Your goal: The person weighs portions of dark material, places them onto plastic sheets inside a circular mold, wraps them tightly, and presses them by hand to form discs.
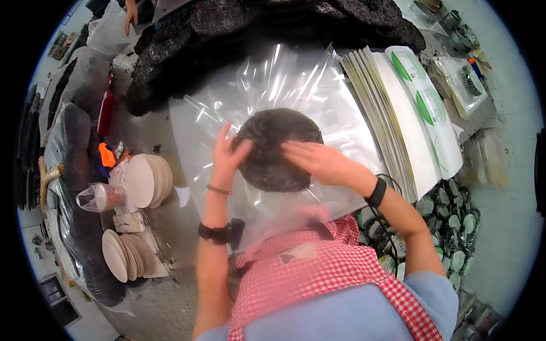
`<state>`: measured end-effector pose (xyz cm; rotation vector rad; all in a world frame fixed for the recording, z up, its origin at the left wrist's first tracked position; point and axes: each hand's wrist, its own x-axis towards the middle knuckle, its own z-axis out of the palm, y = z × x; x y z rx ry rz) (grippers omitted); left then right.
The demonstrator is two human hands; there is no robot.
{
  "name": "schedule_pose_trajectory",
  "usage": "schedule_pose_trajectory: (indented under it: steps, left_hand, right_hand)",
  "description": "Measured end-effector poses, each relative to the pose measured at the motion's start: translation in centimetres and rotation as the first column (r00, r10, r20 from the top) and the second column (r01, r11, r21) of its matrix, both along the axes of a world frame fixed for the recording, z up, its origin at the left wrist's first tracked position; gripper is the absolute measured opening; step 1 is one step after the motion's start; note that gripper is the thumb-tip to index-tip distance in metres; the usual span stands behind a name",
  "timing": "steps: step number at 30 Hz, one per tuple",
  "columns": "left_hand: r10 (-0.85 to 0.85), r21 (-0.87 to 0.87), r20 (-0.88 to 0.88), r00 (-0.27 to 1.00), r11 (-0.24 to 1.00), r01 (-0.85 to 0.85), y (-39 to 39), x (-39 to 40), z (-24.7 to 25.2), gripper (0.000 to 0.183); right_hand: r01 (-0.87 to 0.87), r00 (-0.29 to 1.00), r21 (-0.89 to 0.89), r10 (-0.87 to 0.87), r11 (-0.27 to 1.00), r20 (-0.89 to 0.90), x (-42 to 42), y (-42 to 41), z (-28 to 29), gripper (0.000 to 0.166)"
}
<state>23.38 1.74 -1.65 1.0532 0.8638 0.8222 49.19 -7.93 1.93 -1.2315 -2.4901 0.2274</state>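
A round, dark, flat cake that looks like dried seaweed [277, 170] lies on clear plastic sheeting [341, 106] in front of me. My left hand [228, 151] is at its left edge, thumb over the rim and fingers spread upward. Across the right part of the cake rests my right hand [318, 160], flat, its extended fingers pointing left. Neither hand grips anything. The sheeting is creased and glossy, and its near edge reaches my checked apron [307, 264].
Dark seaweed-like stacks [170, 64] line the far side. At left are white round discs [140, 181], a red-handled tool [105, 108] and an orange object [106, 154]. Printed plastic bags [422, 93] lie right, above packed bundles [452, 226]. Another person's hand [131, 17] shows top left.
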Motion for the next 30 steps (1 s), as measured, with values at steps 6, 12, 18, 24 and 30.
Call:
schedule_pose_trajectory:
  steps: [6,12,18,24,30]
  left_hand:
    - [-0.008,0.221,-0.184,0.983,0.974,0.049,-0.7,1.4,0.3,0.054]
    - [0.101,0.300,-0.216,0.971,0.953,-0.033,-1.3,0.0,0.8,0.053]
    - [0.398,0.541,-0.375,0.837,0.827,-0.151,-4.8,0.7,-0.2,0.046]
    - [0.513,0.663,-0.568,0.644,0.748,-0.012,-6.4,2.2,0.3,0.041]
    - [0.486,0.813,-0.581,0.653,0.377,0.443,-3.5,2.9,3.0,0.022]
  right_hand:
    - [0.205,0.968,-0.008,-0.204,0.979,-0.144,-2.5,1.6,0.8,0.058]
    - [0.448,0.873,0.262,-0.354,0.855,-0.336,-2.7,3.0,0.3,0.021]
    - [0.608,0.168,-0.447,-0.657,0.656,-0.735,1.3,0.3,1.5,0.019]
    - [0.643,0.378,-0.456,-0.773,0.615,-0.510,-2.8,0.7,-1.8,0.012]
    - [0.553,0.830,0.370,-0.532,0.746,-0.167,-3.4,2.8,-1.9,0.018]
